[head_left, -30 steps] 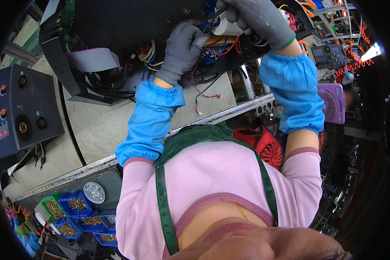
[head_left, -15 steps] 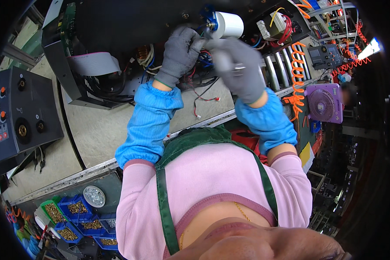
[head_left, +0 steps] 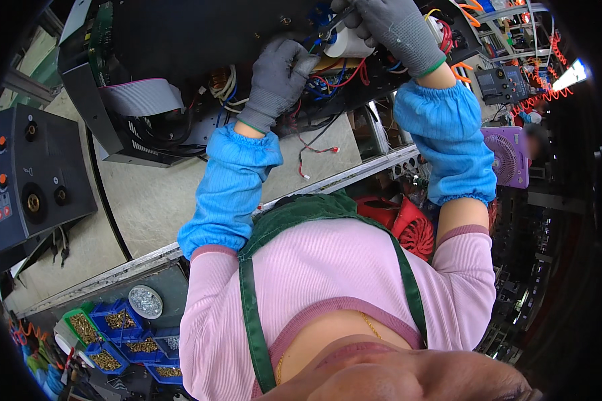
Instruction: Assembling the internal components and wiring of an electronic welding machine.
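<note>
Both my hands wear grey gloves and reach into an opened black equipment case (head_left: 201, 33). My left hand (head_left: 277, 80) is curled above the wiring, fingertips beside a thin blue-green wire; whatever it pinches is hidden. At the upper edge my right hand (head_left: 398, 33) closes round a slim dark hand tool (head_left: 329, 28), whose kind I cannot make out. The tool's tip points down and left, close to my left fingertips. Partly behind the right hand is a white cylinder (head_left: 346, 45). Red and blue wires (head_left: 341, 83) run below it.
A grey ribbon cable (head_left: 144, 97) bends out of the case's left side. Loose leads with small connectors (head_left: 334, 150) hang over the worktable (head_left: 154, 194). A control unit with orange knobs (head_left: 37, 177) stands left. Blue bins of brass parts (head_left: 120, 319) are lower left; a purple fan (head_left: 506, 155) is right.
My right hand has moved up and to the right, away from my left hand, uncovering the wires beneath the cylinder. My left hand stays nearly in place.
</note>
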Demonstrator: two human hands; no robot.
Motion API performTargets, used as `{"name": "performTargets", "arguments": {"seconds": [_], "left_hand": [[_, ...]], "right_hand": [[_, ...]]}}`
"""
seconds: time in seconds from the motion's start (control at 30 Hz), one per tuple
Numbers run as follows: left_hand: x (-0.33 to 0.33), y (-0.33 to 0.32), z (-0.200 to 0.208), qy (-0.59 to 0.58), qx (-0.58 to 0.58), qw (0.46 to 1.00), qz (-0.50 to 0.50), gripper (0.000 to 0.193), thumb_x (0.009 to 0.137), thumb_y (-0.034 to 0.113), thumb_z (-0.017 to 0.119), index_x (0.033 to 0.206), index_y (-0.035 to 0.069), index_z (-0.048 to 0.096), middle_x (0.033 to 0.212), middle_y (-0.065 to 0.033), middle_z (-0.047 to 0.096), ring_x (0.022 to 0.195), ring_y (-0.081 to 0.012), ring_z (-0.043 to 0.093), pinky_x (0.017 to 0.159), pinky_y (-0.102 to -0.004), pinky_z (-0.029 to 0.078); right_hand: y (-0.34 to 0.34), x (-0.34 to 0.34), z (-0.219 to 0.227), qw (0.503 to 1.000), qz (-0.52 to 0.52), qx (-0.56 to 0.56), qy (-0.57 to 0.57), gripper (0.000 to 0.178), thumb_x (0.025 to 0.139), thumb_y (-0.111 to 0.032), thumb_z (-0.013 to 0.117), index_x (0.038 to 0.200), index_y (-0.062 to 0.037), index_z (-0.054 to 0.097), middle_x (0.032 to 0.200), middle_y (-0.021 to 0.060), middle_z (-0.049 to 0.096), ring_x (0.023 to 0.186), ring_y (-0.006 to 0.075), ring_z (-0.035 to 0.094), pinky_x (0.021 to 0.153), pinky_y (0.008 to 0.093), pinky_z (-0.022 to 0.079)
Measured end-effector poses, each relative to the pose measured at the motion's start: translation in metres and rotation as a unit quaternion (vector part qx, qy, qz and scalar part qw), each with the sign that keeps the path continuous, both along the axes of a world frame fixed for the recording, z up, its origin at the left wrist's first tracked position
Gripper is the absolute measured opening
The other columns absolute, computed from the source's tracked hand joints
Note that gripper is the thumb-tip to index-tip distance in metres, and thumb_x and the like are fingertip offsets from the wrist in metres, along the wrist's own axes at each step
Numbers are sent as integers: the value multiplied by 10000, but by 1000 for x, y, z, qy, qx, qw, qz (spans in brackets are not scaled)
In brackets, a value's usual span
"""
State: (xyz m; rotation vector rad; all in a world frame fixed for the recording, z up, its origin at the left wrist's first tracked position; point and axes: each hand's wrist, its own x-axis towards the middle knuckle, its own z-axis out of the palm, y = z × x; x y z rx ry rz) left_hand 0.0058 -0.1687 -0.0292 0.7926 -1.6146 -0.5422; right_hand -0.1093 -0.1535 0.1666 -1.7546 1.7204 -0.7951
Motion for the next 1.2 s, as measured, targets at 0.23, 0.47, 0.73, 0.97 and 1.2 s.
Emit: {"name": "performTargets", "arguments": {"seconds": [0.23,0.47,0.73,0.97,1.2], "left_hand": [[2,2,3,-1,22,1000,-11,261,816,301,654,841,49,590,816,-147,569,739,-321,585,627,-391,481],[2,-1,-1,-9,19,1000,-16,252,813,290,653,845,50,583,805,-143,572,741,-314,586,638,-397,479],[0,1,1,-5,40,999,-7,275,823,317,632,840,48,579,802,-141,574,744,-311,587,640,-398,479],[1,0,5,-3,31,999,-7,256,822,305,635,821,53,585,789,-136,575,725,-302,587,629,-392,476],[6,3,10,-30,37,999,-3,253,805,291,666,808,51,585,752,-130,572,680,-289,585,604,-391,468]], "right_hand": [[16,-6,-29,936,115,-289,166,180,879,-179,559,857,-11,618,736,62,579,620,111,537,553,244,418],[28,0,-41,961,88,-173,-195,480,967,-413,333,682,-54,475,682,71,538,498,72,410,451,227,332],[49,-2,-80,939,44,-258,-224,498,939,-434,399,696,-13,511,704,75,591,515,77,512,456,225,411],[48,-9,-84,935,108,-310,-136,458,955,-364,376,724,2,526,704,97,618,509,103,530,461,223,411],[28,6,-18,977,-23,-147,-155,448,956,-390,353,723,-40,507,667,65,588,458,84,474,435,215,385]]}}
